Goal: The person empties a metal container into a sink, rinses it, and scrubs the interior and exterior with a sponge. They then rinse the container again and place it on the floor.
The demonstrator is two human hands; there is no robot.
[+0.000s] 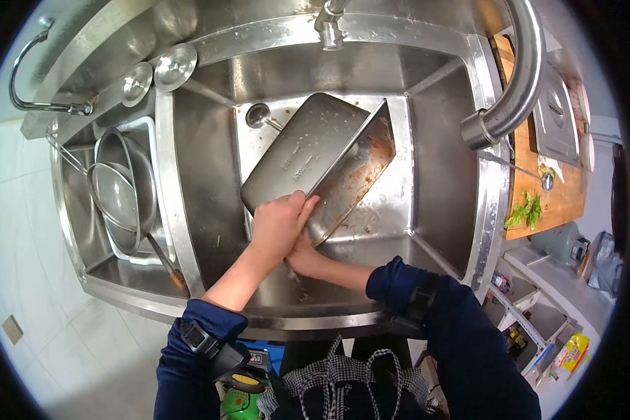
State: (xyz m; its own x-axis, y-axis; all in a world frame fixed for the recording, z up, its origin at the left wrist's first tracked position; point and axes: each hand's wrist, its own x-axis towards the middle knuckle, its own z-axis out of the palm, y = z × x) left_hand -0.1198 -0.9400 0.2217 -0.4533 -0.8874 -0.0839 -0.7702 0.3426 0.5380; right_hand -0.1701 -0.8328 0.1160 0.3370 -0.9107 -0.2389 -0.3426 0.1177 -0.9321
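A deep rectangular metal pan point(308, 150) rests tilted on its side in the large sink basin point(210, 133). Brownish-red residue marks its inner wall. My left hand point(280, 224) is closed around the near end of its rim. Just below, my right hand point(304, 253) grips the same corner, its fingers largely hidden by the left hand and the pan. A ladle point(259, 115) lies on the basin floor behind the pan, part of its handle covered. Small food scraps and wet spots dot the floor of the basin.
A faucet point(332, 35) hangs over the back edge, and a thick curved spout point(497, 126) reaches in from the right. The left basin holds strainers point(115, 196) and a white tub point(157, 231). A wooden board point(567, 199) at right bears lettuce point(525, 212) and a metal lid point(556, 112).
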